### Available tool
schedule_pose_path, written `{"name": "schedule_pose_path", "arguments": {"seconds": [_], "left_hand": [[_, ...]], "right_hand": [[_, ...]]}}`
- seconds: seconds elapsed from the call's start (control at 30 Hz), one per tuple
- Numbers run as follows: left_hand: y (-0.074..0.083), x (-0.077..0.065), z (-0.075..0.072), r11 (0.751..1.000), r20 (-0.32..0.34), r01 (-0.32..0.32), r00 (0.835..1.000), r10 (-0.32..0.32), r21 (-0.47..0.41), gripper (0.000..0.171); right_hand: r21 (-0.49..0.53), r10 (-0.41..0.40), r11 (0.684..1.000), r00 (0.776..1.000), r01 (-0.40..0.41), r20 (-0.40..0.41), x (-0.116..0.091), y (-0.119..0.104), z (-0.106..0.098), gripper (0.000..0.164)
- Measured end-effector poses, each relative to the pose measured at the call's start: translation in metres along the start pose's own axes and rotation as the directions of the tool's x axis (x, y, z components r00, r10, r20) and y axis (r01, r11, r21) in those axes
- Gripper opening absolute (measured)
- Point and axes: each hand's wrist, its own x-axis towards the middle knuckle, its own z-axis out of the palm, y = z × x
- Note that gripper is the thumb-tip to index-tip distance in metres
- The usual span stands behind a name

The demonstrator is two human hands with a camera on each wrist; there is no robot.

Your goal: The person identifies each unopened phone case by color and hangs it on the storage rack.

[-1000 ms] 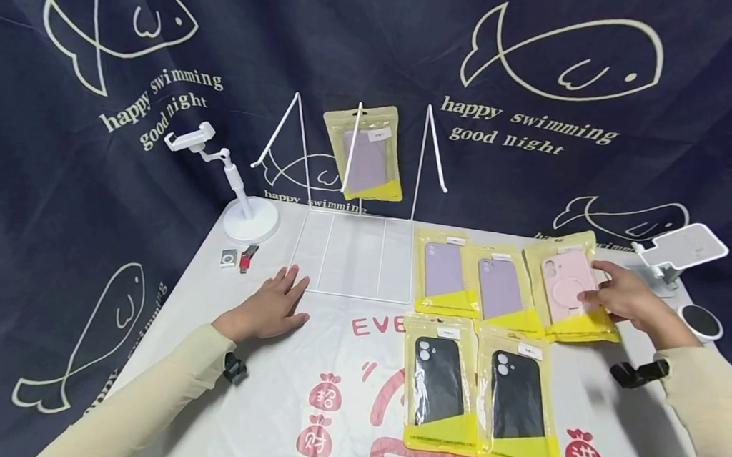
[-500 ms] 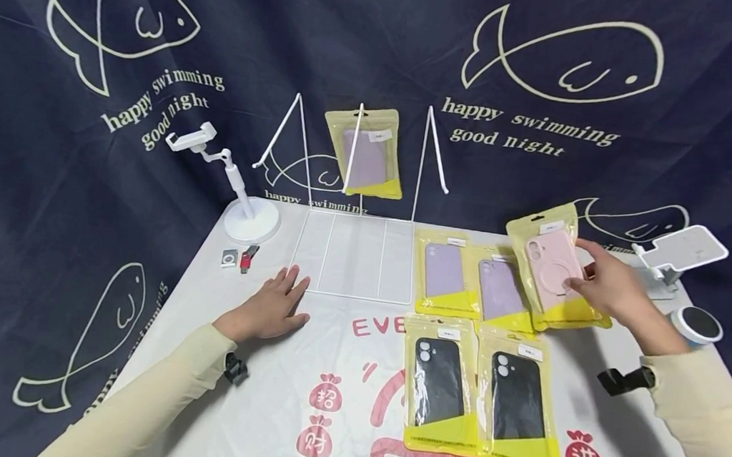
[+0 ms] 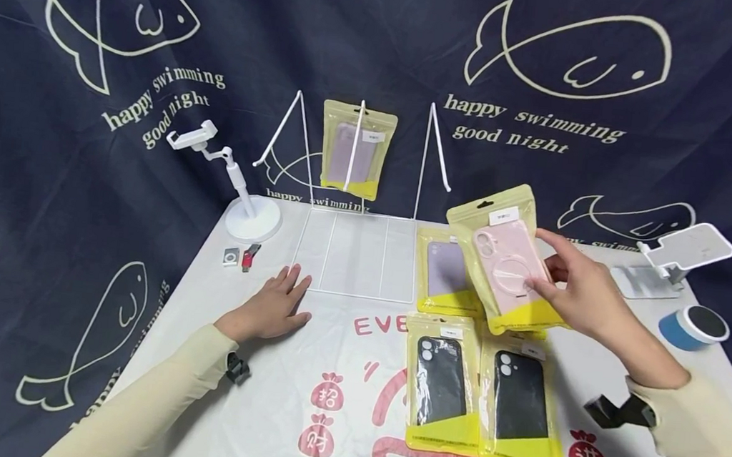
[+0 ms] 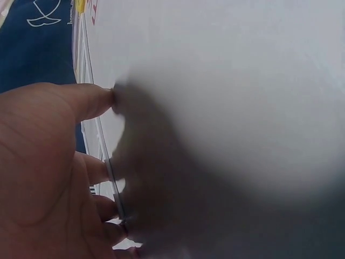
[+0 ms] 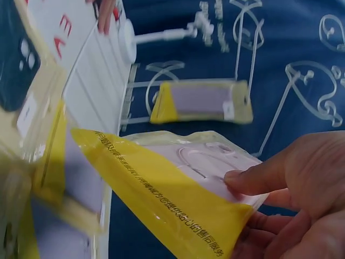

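My right hand (image 3: 583, 292) pinches the right edge of a bagged pink phone case (image 3: 507, 261), thumb in front and fingers behind. The bag tilts over two bagged lilac phone cases; one lilac case (image 3: 445, 272) shows in part, the other is mostly hidden. In the right wrist view the pink case's bag (image 5: 178, 189) shows its yellow lower end near the camera. My left hand (image 3: 267, 308) lies with spread fingers at the front left corner of a white wire rack (image 3: 360, 297). Another bagged lilac phone case (image 3: 354, 152) hangs on the rack's middle hook.
Two bagged black phone cases (image 3: 441, 381) lie at the front. At the left are a white phone stand (image 3: 253, 218), a small silver clip player (image 3: 230, 256) and a red USB stick (image 3: 247, 259). Another stand (image 3: 680, 257) and a blue-white round container (image 3: 694, 328) stand at the right.
My right hand has lifted the bagged pink case off the table and carried it left, over the lilac ones. The hanging lilac bag has swung slightly. My left hand stays in place.
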Motion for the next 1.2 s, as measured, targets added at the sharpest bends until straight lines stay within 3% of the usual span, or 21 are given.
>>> {"name": "schedule_pose_path", "arguments": {"seconds": [0.4, 0.63, 0.77, 1.2], "left_hand": [[0.0, -0.003, 0.0, 1.0, -0.007, 0.004, 1.0, -0.004, -0.007, 0.078], [0.0, -0.002, -0.002, 1.0, -0.004, 0.002, 1.0, -0.002, 0.001, 0.077], [0.0, -0.001, -0.002, 1.0, -0.002, -0.003, 1.0, 0.003, 0.011, 0.077], [-0.001, 0.0, 0.0, 1.0, -0.011, -0.018, 1.0, 0.018, 0.025, 0.076]], "right_hand": [[0.079, -0.128, 0.989, 0.992, 0.128, -0.01, -0.015, -0.049, -0.001, 0.082], [0.112, -0.171, 0.977, 0.98, 0.181, -0.1, -0.014, -0.065, 0.001, 0.085], [0.118, -0.172, 0.975, 0.974, 0.19, -0.148, -0.01, -0.068, -0.001, 0.086], [0.106, -0.155, 0.979, 0.971, 0.176, -0.184, 0.003, -0.057, 0.007, 0.082]]}}
